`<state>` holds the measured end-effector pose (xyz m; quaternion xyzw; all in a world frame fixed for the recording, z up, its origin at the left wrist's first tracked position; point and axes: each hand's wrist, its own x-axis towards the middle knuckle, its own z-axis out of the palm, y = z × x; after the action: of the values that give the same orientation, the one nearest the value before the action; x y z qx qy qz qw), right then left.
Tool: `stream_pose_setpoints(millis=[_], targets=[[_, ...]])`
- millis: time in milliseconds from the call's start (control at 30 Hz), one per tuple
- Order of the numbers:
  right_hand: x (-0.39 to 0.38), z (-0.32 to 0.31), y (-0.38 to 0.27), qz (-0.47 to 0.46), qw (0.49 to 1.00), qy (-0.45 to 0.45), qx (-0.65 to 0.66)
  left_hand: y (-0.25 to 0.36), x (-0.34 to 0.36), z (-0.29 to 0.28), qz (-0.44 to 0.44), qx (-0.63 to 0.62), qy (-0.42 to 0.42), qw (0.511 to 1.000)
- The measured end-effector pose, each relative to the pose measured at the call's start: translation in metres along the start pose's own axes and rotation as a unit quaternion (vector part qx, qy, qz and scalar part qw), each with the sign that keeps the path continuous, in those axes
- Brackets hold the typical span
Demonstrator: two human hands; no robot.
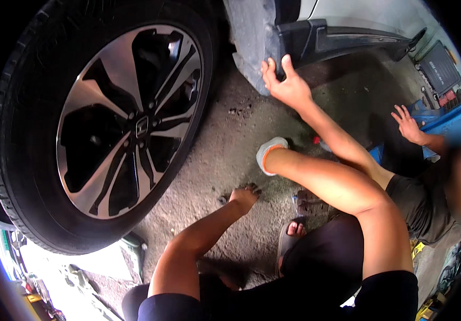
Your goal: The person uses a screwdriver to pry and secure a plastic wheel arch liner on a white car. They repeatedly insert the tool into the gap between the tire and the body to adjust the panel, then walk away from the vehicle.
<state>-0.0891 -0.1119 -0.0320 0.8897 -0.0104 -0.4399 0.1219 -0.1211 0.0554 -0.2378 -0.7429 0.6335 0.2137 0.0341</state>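
Observation:
My left hand (pixel 245 198) is low over the rough ground, its fingers curled down around something dark that I cannot make out. Beside it lies a small dark cylindrical piece (pixel 223 200). My right hand (pixel 272 154) is in a grey-white glove with an orange cuff. It points away from me near the ground, and its fingers are hidden. To the left stands a large car wheel (pixel 129 125) with a black tyre and a spoked silver-and-black rim. Nuts or studs show around its hub.
A co-worker's hand (pixel 290 85) touches the grey lower edge of a car body (pixel 252 48); their other hand (pixel 409 127) is raised near a blue frame (pixel 457 115). A dark tool case (pixel 439 67) sits at far right. A sandalled foot (pixel 290 235) is near my knee.

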Motion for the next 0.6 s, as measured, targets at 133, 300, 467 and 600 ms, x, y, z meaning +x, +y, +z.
stream_pose_setpoints(millis=[133,300,467,600], targets=[[0.006,-0.001,0.004,-0.003,0.999,-0.026,-0.035,-0.007,-0.008,-0.029,-0.054,-0.065,-0.074,0.994],[0.013,0.006,-0.001,-0.004,0.999,-0.018,-0.029,-0.005,-0.020,-0.034,-0.029,-0.032,-0.007,0.999],[0.018,0.009,-0.008,-0.010,0.999,-0.012,-0.035,-0.008,-0.013,-0.066,-0.097,-0.055,-0.096,0.989],[0.015,0.010,-0.008,-0.007,0.999,-0.019,-0.030,-0.004,-0.019,-0.044,-0.092,-0.033,0.052,0.994]])
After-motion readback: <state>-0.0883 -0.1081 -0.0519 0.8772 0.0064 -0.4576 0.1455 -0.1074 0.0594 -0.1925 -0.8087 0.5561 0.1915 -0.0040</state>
